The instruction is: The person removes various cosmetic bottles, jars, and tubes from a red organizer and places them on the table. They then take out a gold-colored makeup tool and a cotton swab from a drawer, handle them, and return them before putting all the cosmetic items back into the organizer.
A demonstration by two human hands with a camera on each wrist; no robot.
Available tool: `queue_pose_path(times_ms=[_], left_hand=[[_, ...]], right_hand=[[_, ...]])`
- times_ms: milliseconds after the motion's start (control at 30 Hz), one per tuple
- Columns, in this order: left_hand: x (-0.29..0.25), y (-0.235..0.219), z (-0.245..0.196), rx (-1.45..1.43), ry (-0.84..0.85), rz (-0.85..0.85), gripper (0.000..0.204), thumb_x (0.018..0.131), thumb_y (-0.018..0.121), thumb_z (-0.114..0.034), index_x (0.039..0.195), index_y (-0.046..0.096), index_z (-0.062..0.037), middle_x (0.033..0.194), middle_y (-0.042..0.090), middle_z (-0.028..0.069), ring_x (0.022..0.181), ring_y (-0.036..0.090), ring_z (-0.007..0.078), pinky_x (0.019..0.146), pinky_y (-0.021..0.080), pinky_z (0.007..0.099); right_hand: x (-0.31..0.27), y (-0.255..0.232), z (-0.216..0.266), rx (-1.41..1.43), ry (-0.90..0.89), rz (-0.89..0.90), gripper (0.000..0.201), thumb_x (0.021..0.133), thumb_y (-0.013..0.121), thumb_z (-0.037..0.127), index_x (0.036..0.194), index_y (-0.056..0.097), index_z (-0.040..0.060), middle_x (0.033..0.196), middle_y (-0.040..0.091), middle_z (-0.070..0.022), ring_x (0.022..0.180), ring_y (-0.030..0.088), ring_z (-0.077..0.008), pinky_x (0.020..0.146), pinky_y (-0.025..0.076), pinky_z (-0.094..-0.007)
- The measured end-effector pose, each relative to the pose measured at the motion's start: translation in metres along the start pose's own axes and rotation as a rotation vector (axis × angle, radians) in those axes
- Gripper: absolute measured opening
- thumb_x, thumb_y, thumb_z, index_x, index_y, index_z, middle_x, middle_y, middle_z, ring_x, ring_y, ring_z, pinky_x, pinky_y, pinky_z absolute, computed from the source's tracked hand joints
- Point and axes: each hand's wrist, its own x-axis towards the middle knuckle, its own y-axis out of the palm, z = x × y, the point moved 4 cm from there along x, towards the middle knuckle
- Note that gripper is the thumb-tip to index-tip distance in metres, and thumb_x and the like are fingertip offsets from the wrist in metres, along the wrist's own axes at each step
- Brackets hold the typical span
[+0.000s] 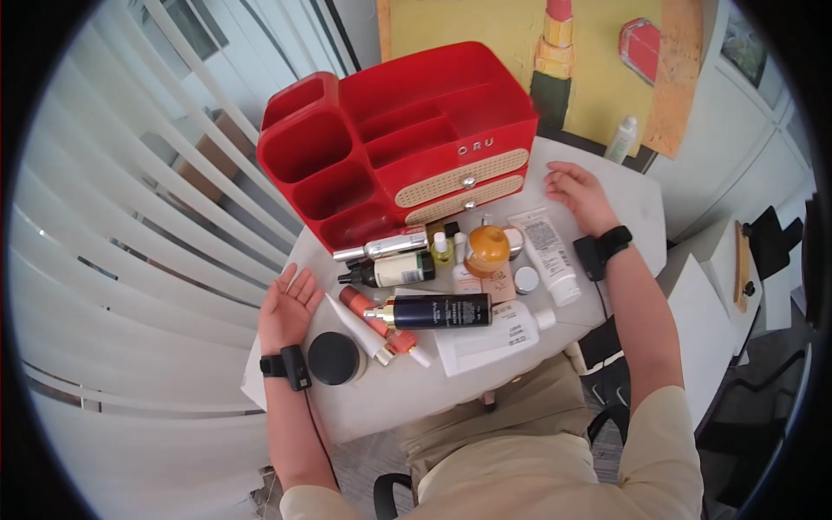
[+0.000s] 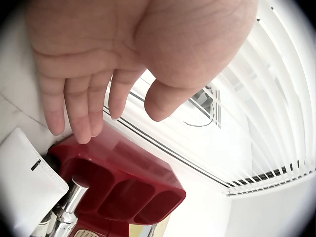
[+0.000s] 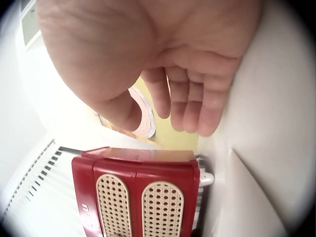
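Observation:
My left hand (image 1: 290,309) lies palm up at the table's left side, fingers relaxed and holding nothing. It is nearest to a white squeeze tube (image 1: 357,329) and a dark-lidded jar (image 1: 336,358). On the far right, my right hand (image 1: 579,196) rests with loosely bent fingers, beside a large white tube (image 1: 546,256). Between the hands lie a dark blue pump bottle (image 1: 442,311), a black dropper bottle (image 1: 394,270), an orange round-capped bottle (image 1: 487,251) and a white bottle (image 1: 511,329). Behind them stands a red organizer (image 1: 451,104) with bare compartments and two woven-front drawers (image 1: 459,178).
White slatted blinds (image 1: 156,260) run along the left of the table (image 1: 381,407). A small upright tube (image 1: 621,139) stands at the back right, before a painted picture (image 1: 598,52). White cabinets are at the right.

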Motion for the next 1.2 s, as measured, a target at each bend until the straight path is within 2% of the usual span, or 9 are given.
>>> queue_pose_path(times_ms=[100, 200, 400, 767, 967, 1033, 1067, 1133, 1200], left_hand=[[0.0, -0.002, 0.0, -0.016, 0.006, 0.024, 0.052, 0.1, 0.046, -0.038, 0.138, 0.044, -0.0024, 0.131, 0.055, 0.0178, 0.119, 0.054, 0.0286, 0.106, 0.04, 0.048], [0.0, 0.001, 0.0, -0.047, 0.02, 0.018, 0.05, 0.101, 0.046, -0.037, 0.137, 0.045, -0.0027, 0.13, 0.056, 0.017, 0.118, 0.055, 0.0283, 0.105, 0.042, 0.0474], [-0.003, 0.003, 0.0, -0.023, 0.012, -0.019, 0.048, 0.101, 0.044, -0.035, 0.137, 0.045, -0.0024, 0.128, 0.057, 0.0174, 0.116, 0.056, 0.0279, 0.101, 0.045, 0.0446], [-0.002, 0.005, 0.0, -0.033, 0.0, -0.024, 0.048, 0.101, 0.045, -0.035, 0.136, 0.045, -0.0016, 0.127, 0.058, 0.0177, 0.117, 0.057, 0.0288, 0.101, 0.045, 0.0455], [-0.002, 0.007, -0.001, -0.035, 0.005, -0.026, 0.047, 0.101, 0.045, -0.034, 0.135, 0.046, -0.0016, 0.127, 0.059, 0.0184, 0.117, 0.058, 0.0295, 0.101, 0.046, 0.0461], [-0.002, 0.007, -0.002, -0.049, 0.006, -0.032, 0.046, 0.102, 0.043, -0.033, 0.135, 0.046, -0.0008, 0.126, 0.058, 0.0194, 0.117, 0.057, 0.0304, 0.101, 0.046, 0.0466], [-0.002, 0.007, -0.002, -0.05, 0.001, -0.027, 0.047, 0.101, 0.043, -0.033, 0.135, 0.046, -0.0009, 0.127, 0.058, 0.0195, 0.117, 0.057, 0.0305, 0.101, 0.046, 0.0466], [-0.002, 0.006, -0.002, -0.045, 0.002, -0.027, 0.047, 0.101, 0.044, -0.033, 0.135, 0.046, -0.0011, 0.127, 0.058, 0.0195, 0.117, 0.057, 0.0305, 0.101, 0.046, 0.0467], [-0.001, 0.005, -0.001, -0.052, 0.001, -0.015, 0.048, 0.101, 0.045, -0.033, 0.136, 0.045, -0.0014, 0.128, 0.058, 0.0195, 0.118, 0.057, 0.0308, 0.101, 0.046, 0.0472]], right_hand=[[-0.005, 0.018, 0.017, -0.187, 0.044, -0.018, 0.043, 0.095, 0.061, 0.026, 0.129, 0.055, 0.0005, 0.108, 0.064, -0.0051, 0.095, 0.06, -0.0126, 0.085, 0.051, -0.0281], [-0.006, 0.038, 0.033, -0.28, -0.005, -0.062, 0.053, 0.091, 0.065, 0.033, 0.132, 0.054, -0.0004, 0.112, 0.066, -0.0077, 0.098, 0.061, -0.0136, 0.084, 0.05, -0.0296], [-0.004, 0.074, 0.051, -0.401, 0.024, -0.047, 0.052, 0.091, 0.064, 0.035, 0.129, 0.057, 0.0003, 0.109, 0.067, -0.0068, 0.097, 0.061, -0.0136, 0.078, 0.05, -0.0285], [0.003, 0.075, 0.049, -0.521, 0.048, -0.036, 0.043, 0.092, 0.064, 0.03, 0.122, 0.06, -0.0008, 0.107, 0.068, -0.0089, 0.094, 0.062, -0.0148, 0.076, 0.051, -0.0285], [0.009, 0.063, 0.044, -0.444, 0.036, -0.006, 0.042, 0.093, 0.064, 0.029, 0.123, 0.059, -0.0006, 0.109, 0.067, -0.0084, 0.095, 0.062, -0.0151, 0.078, 0.051, -0.0295], [0.012, 0.052, 0.036, -0.222, 0.079, 0.057, 0.044, 0.095, 0.062, 0.03, 0.126, 0.057, 0.0004, 0.112, 0.066, -0.0079, 0.097, 0.062, -0.0165, 0.08, 0.052, -0.0315], [0.014, 0.046, 0.03, -0.219, 0.076, 0.061, 0.044, 0.095, 0.062, 0.03, 0.126, 0.057, 0.0004, 0.112, 0.066, -0.0079, 0.097, 0.062, -0.0165, 0.08, 0.052, -0.0315], [0.014, 0.035, 0.016, 0.069, 0.086, 0.092, 0.045, 0.097, 0.057, 0.031, 0.13, 0.052, 0.0, 0.114, 0.065, -0.0098, 0.098, 0.063, -0.0188, 0.084, 0.053, -0.0344], [0.014, 0.025, 0.007, 0.184, 0.07, 0.128, 0.046, 0.098, 0.056, 0.03, 0.132, 0.05, -0.0004, 0.114, 0.065, -0.0115, 0.099, 0.063, -0.0197, 0.085, 0.053, -0.0354]])
